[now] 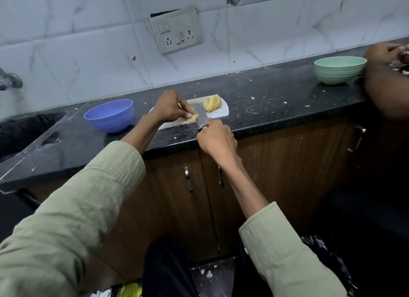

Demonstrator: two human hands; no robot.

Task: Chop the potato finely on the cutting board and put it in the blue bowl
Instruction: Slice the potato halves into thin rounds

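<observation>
A white cutting board (223, 110) lies on the black counter. At its far end stands a stack of yellow potato slices (212, 103). My left hand (169, 107) pinches a small potato piece (192, 117) against the board with curled fingers. My right hand (215, 139) grips the handle of a broad knife (201, 117), whose blade stands right beside that piece. An empty blue bowl (110, 115) sits on the counter to the left of the board.
A green bowl (339, 69) stands far right, beside another person's arm (385, 84). A sink (24, 128) lies to the left, with a tap above it. Scraps dot the counter (276, 97). Cabinet doors (177, 186) are below; a switch socket (177, 30) hangs on the tiled wall.
</observation>
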